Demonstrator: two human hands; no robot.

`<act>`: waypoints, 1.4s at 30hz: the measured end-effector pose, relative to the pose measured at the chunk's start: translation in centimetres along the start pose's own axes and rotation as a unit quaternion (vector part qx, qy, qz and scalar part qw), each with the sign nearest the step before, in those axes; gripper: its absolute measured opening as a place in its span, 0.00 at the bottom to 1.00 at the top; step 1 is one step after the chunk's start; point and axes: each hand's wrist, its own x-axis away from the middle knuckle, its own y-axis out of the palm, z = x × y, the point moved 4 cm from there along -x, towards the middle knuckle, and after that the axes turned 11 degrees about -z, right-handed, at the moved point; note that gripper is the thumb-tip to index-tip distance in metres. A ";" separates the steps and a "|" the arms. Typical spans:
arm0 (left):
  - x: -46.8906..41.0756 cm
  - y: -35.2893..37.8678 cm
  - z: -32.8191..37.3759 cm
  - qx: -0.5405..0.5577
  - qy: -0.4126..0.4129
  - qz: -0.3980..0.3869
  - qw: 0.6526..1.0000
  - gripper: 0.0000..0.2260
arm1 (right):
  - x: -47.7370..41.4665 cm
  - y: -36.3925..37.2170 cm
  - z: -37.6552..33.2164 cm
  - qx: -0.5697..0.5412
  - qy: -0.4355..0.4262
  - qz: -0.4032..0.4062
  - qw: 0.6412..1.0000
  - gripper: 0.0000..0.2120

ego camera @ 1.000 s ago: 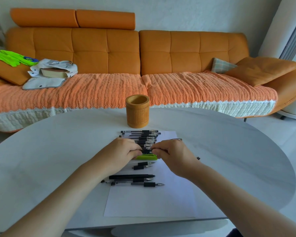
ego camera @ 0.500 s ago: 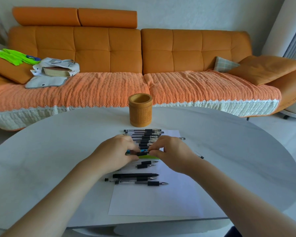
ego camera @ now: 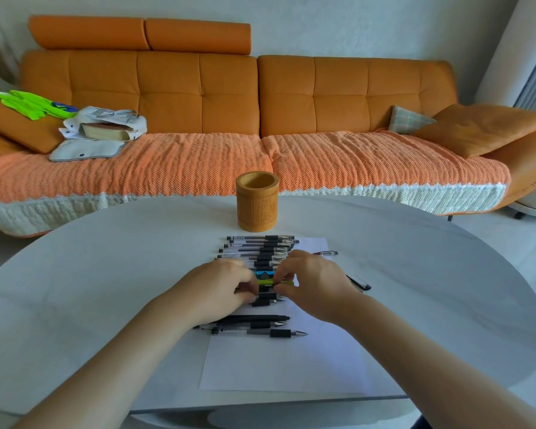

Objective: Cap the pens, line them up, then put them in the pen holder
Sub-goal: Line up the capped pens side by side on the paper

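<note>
Your left hand [ego camera: 220,289] and right hand [ego camera: 310,286] each pinch an end of the green pen [ego camera: 274,282] just at 6 o'clock of the lined-up pens [ego camera: 260,244], with the pen holder [ego camera: 257,201] at 12 o'clock beyond them, so a skewed cap push could slip and scatter that row.

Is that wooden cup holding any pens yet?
Empty as far as shown: the pen holder stands upright and nothing pokes above its rim; its bottom is hidden.

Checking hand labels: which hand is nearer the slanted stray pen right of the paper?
Right. The right hand lies just left of the slanted pen; the left hand farther left.
</note>
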 end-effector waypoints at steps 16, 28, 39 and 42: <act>-0.5 -0.7 1.3 -0.005 -0.036 -0.014 0.999 0.04 | 1.8 -2.6 4.4 -0.024 0.071 0.035 0.997 0.08; -2.9 -0.1 4.4 0.029 0.001 0.023 0.999 0.12 | 4.4 -4.5 9.7 0.093 0.219 -0.012 0.971 0.15; -2.4 -0.5 3.9 0.047 -0.018 0.050 0.997 0.11 | 3.6 -4.6 8.1 0.045 0.157 0.052 0.985 0.06; -2.2 -0.9 3.7 0.050 -0.023 0.071 0.996 0.12 | 3.2 -4.4 6.6 -0.040 0.104 0.061 0.992 0.06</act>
